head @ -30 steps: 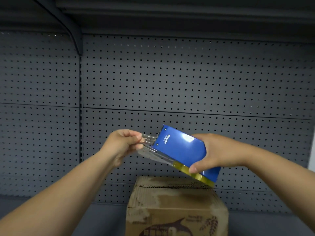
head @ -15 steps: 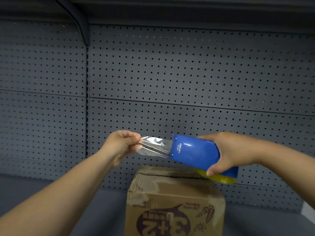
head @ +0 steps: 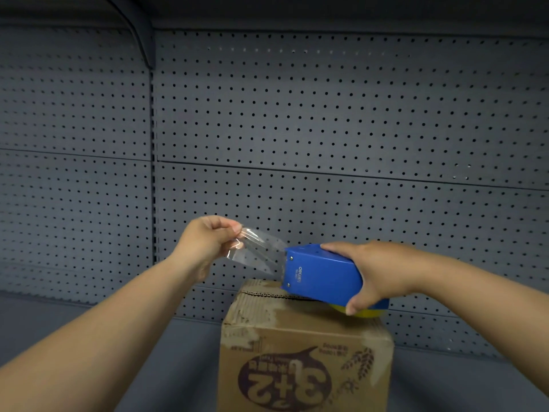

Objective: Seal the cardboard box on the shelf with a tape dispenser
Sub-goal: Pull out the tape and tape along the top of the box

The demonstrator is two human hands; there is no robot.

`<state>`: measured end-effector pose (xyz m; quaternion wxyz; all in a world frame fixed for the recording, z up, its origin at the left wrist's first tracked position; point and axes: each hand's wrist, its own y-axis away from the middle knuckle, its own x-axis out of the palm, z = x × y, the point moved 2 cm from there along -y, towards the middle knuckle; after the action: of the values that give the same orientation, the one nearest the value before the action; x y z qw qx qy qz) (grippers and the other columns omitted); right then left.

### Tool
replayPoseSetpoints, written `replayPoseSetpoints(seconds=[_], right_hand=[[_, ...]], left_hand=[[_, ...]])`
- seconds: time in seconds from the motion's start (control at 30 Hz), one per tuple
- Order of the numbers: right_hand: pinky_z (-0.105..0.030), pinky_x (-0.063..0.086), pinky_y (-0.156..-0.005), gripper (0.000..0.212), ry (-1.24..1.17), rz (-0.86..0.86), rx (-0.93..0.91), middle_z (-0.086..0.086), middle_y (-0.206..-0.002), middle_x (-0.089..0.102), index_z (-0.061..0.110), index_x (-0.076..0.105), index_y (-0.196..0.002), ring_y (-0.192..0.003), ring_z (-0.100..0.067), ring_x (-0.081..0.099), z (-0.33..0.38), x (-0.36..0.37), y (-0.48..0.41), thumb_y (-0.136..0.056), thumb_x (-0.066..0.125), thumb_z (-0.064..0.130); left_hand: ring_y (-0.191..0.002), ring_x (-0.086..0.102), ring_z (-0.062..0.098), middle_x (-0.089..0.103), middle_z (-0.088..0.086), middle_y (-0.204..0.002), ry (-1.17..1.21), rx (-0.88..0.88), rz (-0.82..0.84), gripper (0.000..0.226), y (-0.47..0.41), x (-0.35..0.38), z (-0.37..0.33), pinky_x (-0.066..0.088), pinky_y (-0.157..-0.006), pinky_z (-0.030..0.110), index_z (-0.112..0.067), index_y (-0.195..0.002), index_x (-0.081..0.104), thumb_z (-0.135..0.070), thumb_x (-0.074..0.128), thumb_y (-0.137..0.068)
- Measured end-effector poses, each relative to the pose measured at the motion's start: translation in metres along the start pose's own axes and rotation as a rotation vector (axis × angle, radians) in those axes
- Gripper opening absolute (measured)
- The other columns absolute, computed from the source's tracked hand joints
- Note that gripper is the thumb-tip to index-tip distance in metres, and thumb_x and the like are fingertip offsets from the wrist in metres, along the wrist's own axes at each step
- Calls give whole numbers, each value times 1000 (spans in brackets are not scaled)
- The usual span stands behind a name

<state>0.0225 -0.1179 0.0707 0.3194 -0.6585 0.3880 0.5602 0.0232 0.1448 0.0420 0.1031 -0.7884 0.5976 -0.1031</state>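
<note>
A brown cardboard box (head: 303, 352) with an upside-down printed logo stands on the grey shelf, low in the middle of the view. Its top flaps look closed and carry old tape marks. My right hand (head: 383, 275) grips a blue tape dispenser (head: 320, 276) just above the box's top, with a yellow part showing under it. A strip of clear tape (head: 258, 251) stretches from the dispenser's mouth up and left. My left hand (head: 208, 242) pinches the free end of that strip between thumb and fingers, above and left of the box.
A grey perforated back panel (head: 326, 129) fills the view behind the box. A dark bracket (head: 142, 37) and the upper shelf hang overhead at top left. The grey shelf floor (head: 74, 319) runs to either side of the box.
The dispenser has swung down and to the right, from tilted to nearly level over the box. More clear tape is drawn out between it and my left hand.
</note>
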Motion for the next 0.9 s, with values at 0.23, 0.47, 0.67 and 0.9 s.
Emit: replayPoseSetpoints(seconds=[0.23,0.47,0.67,0.9], right_hand=[[-29,47,-77,109,-87,79,-10,9,-117,54,44,4,-147,-94,-14,52,3,27,-14,-66,77,53],[-35,50,-82,111,-61,82,-13,2,-119,61,45,1,-146,-98,-19,58,9,45,-14,-64,75,58],[-29,47,-75,110,-45,41,-28,8,-121,58,44,5,-147,-94,-14,53,7,36,-13,-64,75,57],[-22,45,-73,97,-69,76,-20,19,-106,53,41,25,-143,-89,-7,53,-1,-11,-14,-64,81,46]], left_hand=[[-49,61,5,70,-6,-60,-75,-80,32,9,-4,-6,30,46,-60,21,-11,-81,64,-11,60,-89],[-58,58,14,67,-2,-61,-50,-125,20,13,-6,-9,46,43,-59,23,-11,-76,64,-9,60,-88],[-63,60,14,64,6,-76,37,-182,49,10,-7,-12,52,51,-62,21,-10,-81,63,-8,58,-89],[-51,67,7,71,1,-68,139,-254,15,12,-9,-1,55,53,-70,25,-10,-78,62,-5,59,-88]])
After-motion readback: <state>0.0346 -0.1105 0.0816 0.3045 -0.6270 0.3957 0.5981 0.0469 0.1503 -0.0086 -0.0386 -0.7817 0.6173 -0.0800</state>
